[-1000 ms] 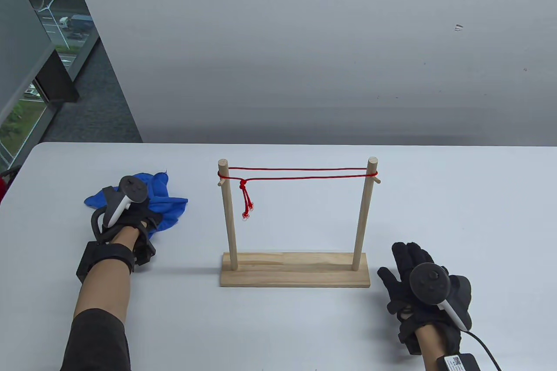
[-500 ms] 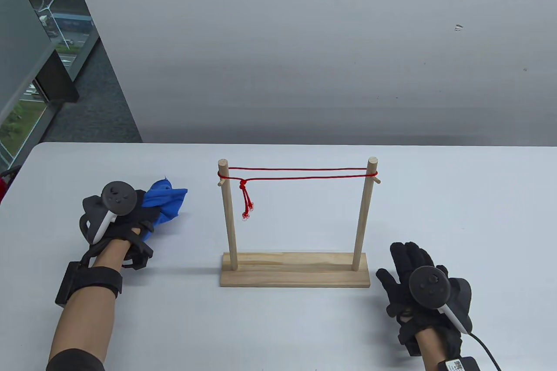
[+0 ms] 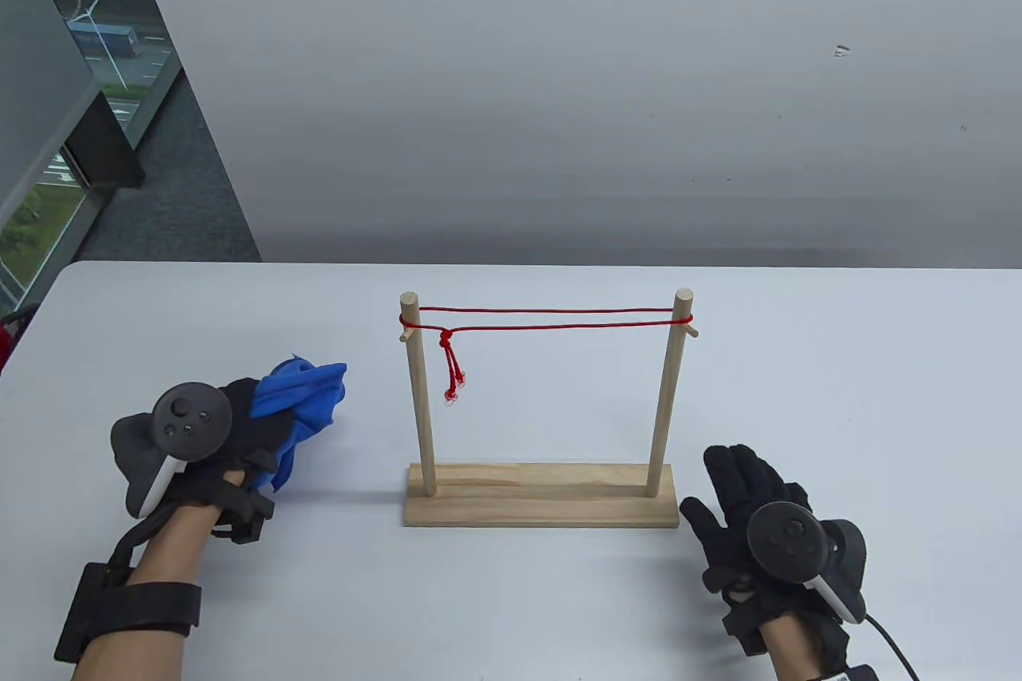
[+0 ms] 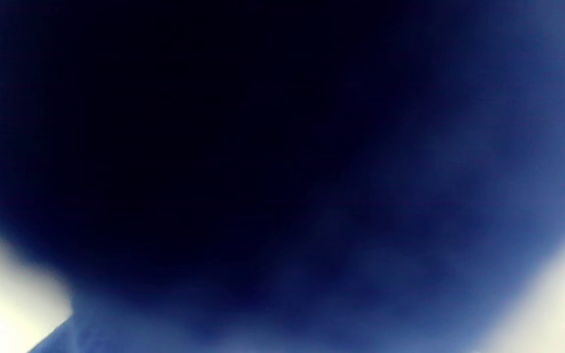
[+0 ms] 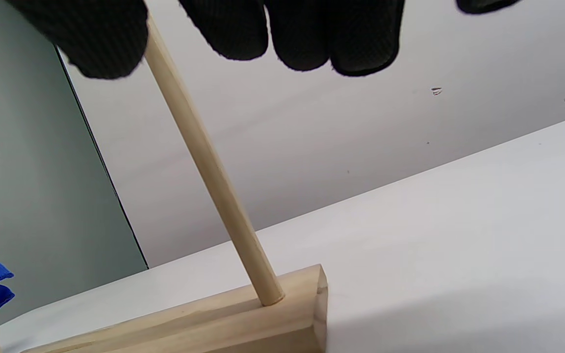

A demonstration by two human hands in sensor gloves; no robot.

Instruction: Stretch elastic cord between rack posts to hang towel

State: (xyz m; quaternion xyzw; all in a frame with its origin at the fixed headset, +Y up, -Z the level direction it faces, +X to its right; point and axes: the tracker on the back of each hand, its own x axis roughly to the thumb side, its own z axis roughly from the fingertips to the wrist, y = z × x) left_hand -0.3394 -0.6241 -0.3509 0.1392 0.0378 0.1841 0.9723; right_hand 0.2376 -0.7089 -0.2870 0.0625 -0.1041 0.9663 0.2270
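Note:
A wooden rack (image 3: 540,495) stands mid-table with two upright posts. A red elastic cord (image 3: 551,318) runs doubled between the post tops, its knotted tail hanging by the left post (image 3: 418,393). My left hand (image 3: 239,425) grips a bunched blue towel (image 3: 307,397) left of the rack, lifted toward me. The towel fills the left wrist view (image 4: 410,196) as a blue blur. My right hand (image 3: 746,489) lies flat with fingers spread on the table by the rack's right end. In the right wrist view its fingertips (image 5: 307,34) hang over the right post (image 5: 214,181) and base (image 5: 223,318).
The white table (image 3: 838,393) reaches a grey wall behind. A window and a dark panel lie off the table's left edge. A cable (image 3: 890,637) trails from my right wrist.
My left hand has closed on the towel and drawn it toward me and a little left, bunching it up. My right hand has shifted slightly toward the rack's base.

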